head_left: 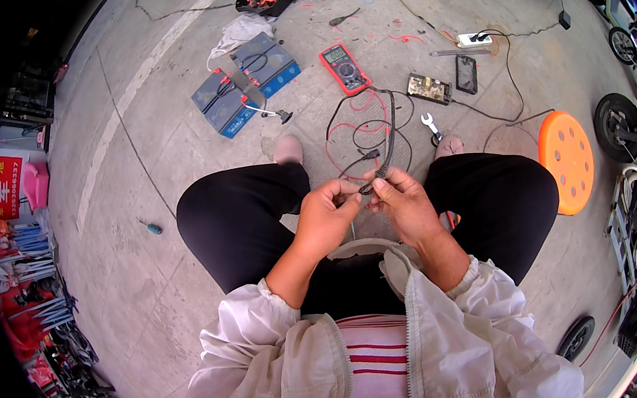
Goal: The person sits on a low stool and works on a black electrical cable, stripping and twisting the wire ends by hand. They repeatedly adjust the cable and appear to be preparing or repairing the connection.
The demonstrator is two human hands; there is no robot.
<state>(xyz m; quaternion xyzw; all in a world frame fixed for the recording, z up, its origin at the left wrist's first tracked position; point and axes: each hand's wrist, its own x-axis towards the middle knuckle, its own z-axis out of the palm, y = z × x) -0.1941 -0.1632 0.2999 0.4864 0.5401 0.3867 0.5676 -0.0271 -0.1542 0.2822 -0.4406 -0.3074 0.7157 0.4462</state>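
In front of my lap, both hands pinch a black cable (pixel 390 134). My left hand (pixel 326 217) has thumb and fingers closed at its near end, and my right hand (pixel 407 207) grips it just beside. The fingertips partly hide this end. Beyond my hands the cable runs up toward a red multimeter (pixel 346 70) lying on the floor with its display lit. A black plug (pixel 370 155) hangs or lies just past my fingers; I cannot tell which. Thin red and black test leads (pixel 328 143) loop over the floor between my feet.
Blue battery blocks (pixel 246 83) lie ahead to the left. Ahead right are an opened circuit board (pixel 429 88), a black case shell (pixel 466 74), a white power strip (pixel 475 39) and a wrench (pixel 430 125). An orange stool (pixel 566 163) stands by my right knee; a screwdriver (pixel 153 228) lies left.
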